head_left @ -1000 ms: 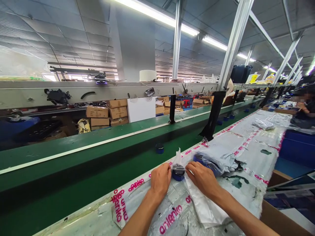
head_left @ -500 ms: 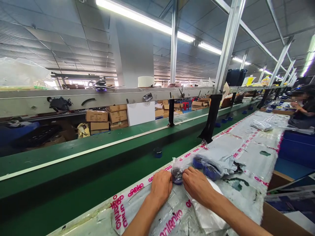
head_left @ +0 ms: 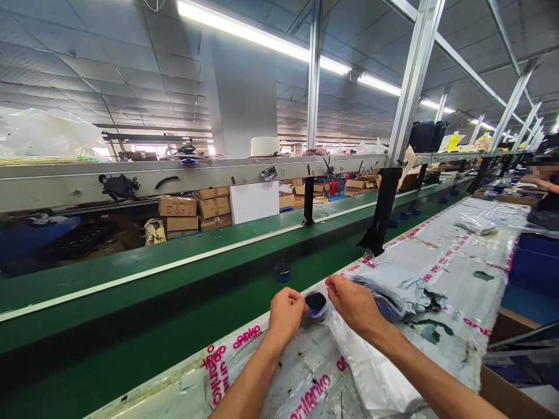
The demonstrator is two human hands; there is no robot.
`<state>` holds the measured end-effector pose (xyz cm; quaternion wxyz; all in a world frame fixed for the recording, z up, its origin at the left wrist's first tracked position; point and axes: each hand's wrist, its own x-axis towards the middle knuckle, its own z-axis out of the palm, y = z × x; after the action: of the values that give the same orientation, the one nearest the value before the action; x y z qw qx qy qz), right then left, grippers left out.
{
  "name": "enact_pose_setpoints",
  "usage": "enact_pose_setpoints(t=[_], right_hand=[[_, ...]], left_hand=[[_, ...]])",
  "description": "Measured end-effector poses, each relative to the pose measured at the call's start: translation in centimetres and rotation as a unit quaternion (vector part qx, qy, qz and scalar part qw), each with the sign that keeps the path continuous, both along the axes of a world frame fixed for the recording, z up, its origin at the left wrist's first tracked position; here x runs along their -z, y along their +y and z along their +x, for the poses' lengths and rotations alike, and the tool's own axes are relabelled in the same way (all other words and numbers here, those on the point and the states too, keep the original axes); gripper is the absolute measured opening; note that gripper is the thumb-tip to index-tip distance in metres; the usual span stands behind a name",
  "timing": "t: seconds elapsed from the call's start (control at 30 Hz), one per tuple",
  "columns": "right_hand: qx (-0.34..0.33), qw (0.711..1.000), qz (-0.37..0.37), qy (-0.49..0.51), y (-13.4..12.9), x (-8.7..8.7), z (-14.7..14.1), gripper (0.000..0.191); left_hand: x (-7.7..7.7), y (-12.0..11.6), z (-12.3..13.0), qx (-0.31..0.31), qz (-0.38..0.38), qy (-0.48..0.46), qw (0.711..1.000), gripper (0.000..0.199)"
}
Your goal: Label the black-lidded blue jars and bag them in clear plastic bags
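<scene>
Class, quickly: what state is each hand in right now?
Left hand: closed, apparently pinching the clear film around the round blue piece.
Right hand: closed, apparently pinching the same film.

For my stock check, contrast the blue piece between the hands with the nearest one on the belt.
The table piece sits between left hand and right hand; the belt piece sits on the green belt. Clear plastic shows around the table piece; none is discernible on the belt piece. Both look round and dark blue.

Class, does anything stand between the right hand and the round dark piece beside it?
Only clear plastic film, which appears to lie around the round dark piece; no other object visibly stands between it and the right hand.
</scene>
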<state>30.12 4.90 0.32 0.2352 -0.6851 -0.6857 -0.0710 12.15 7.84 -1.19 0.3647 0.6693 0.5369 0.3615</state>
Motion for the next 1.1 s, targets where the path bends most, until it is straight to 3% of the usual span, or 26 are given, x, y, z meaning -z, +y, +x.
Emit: enact_pose_setpoints(t=[0.13,0.33,0.47,0.6,0.67,0.83,1.1], right_hand=[[-0.009,0.999,0.01,-0.029,-0.5,-1.2,0.1,0.021],[-0.044,0.999,0.015,-0.007,-2.7,-1.7,-1.1,0.018],[-0.096,0.995,0.027,-0.006,-3.8,-1.3,-2.1,0.025],[-0.125,0.991,-0.039,-0.007,-2.8,0.2,-2.8,0.019],[-0.123,0.991,-0.052,-0.005,-1.9,0.9,-2.9,0.012],[-0.084,0.995,-0.05,0.012,0.0,1.4,-1.9,0.025],[-0.01,1.0,-0.02,0.021,2.0,0.5,2.5,0.027]], left_hand=[[-1.4,-0.2,-0.6,-0.025,0.018,0.014,0.999,0.014],[-1.0,-0.8,-0.9,-0.033,0.018,0.025,0.999,0.014],[-0.6,-0.7,-1.0,-0.021,0.026,0.019,0.999,0.015],[-0.1,-0.5,-1.4,-0.006,0.037,0.013,0.999,0.016],[0.2,-0.4,-1.7,-0.003,0.041,0.012,0.999,0.02],[0.2,0.3,-3.1,-0.016,0.047,0.021,0.999,0.033],[-0.3,4.5,-5.4,-0.085,0.067,0.079,0.991,0.019]])
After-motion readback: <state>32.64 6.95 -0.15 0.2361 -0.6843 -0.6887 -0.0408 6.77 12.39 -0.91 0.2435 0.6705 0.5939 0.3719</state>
